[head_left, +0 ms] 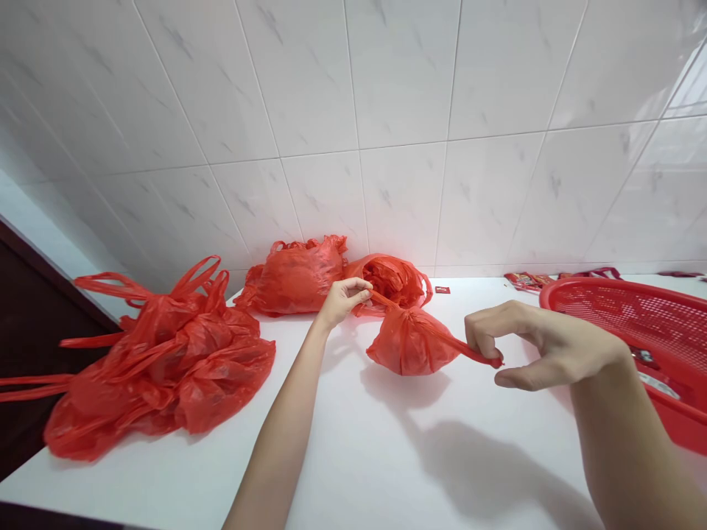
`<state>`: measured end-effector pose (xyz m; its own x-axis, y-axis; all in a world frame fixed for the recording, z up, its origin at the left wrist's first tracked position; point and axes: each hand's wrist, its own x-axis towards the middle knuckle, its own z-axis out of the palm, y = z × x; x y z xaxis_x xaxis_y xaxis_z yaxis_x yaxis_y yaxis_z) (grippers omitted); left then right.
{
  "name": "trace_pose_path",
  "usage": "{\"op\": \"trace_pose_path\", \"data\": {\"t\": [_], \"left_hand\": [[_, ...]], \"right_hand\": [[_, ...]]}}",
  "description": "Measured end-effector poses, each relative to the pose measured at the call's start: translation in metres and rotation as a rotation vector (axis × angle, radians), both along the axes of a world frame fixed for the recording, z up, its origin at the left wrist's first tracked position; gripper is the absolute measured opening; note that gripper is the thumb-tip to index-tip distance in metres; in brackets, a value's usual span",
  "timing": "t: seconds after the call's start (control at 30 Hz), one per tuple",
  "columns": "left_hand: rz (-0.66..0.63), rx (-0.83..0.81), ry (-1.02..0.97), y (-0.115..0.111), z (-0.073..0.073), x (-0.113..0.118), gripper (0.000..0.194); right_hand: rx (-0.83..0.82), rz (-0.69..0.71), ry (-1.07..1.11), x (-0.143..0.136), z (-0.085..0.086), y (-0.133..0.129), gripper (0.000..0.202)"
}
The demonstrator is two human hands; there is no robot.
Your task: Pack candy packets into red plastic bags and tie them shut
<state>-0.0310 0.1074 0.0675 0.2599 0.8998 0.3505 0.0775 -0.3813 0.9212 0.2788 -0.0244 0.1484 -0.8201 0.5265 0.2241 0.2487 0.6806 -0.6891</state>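
A small, filled red plastic bag [413,342] hangs just above the white table, its two handles drawn out to either side. My left hand [347,300] pinches one handle between thumb and fingertips. The other handle stretches to my right hand [544,344], where it runs behind the curled fingers and its end pokes out below them. The thumb of that hand is apart from the fingers. Part of this handle is hidden by the fingers. What the bag contains cannot be seen.
Several tied red bags [166,353] are heaped at the left. A bulky red bag [301,276] and an open bag of red plastic [398,276] lie against the tiled wall. A red basket [607,291] holding small items stands right, near small red packets [527,281].
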Motion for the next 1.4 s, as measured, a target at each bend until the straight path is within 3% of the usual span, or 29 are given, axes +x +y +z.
{"op": "trace_pose_path", "data": {"t": [0.13,0.23,0.4,0.57,0.67,0.87,0.93,1.03,1.1,1.2,1.33,1.4], "left_hand": [[0.055,0.025,-0.035,0.0,0.003,0.0,0.037],[0.104,0.125,-0.072,-0.012,0.019,0.002,0.027],[0.022,0.362,-0.111,-0.051,0.052,0.019,0.012],[-0.096,0.54,-0.113,-0.082,0.06,0.042,0.01],[-0.159,0.564,-0.087,-0.092,0.058,0.054,0.016],[-0.148,0.485,-0.12,-0.102,0.056,0.062,0.02],[-0.169,0.417,-0.139,-0.104,0.053,0.064,0.041],[-0.249,0.282,-0.08,-0.108,0.042,0.076,0.089],[-0.32,0.208,-0.026,-0.109,0.031,0.089,0.097],[-0.378,0.11,-0.024,-0.108,0.012,0.11,0.075],[-0.339,-0.054,-0.068,-0.103,-0.006,0.123,0.031],[-0.349,-0.094,-0.076,-0.103,-0.008,0.124,0.023]], "right_hand": [[-0.076,-0.17,0.097,-0.002,-0.003,0.006,0.016],[-0.085,-0.349,0.295,-0.01,-0.007,0.011,0.02],[0.149,-0.501,0.563,-0.032,-0.015,0.012,0.015],[0.283,-0.595,0.649,-0.053,-0.02,0.006,0.006],[0.246,-0.583,0.62,-0.063,-0.022,0.002,0.016],[0.215,-0.608,0.579,-0.069,-0.02,-0.005,0.025],[0.26,-0.659,0.601,-0.069,-0.02,-0.006,0.028],[0.332,-0.723,0.652,-0.07,-0.021,-0.006,0.03],[0.376,-0.737,0.702,-0.071,-0.022,-0.005,0.03],[0.386,-0.747,0.806,-0.069,-0.022,-0.005,0.025],[0.174,-0.722,0.931,-0.055,-0.015,-0.003,0.015],[0.088,-0.71,0.975,-0.048,-0.011,-0.002,0.022]]}}
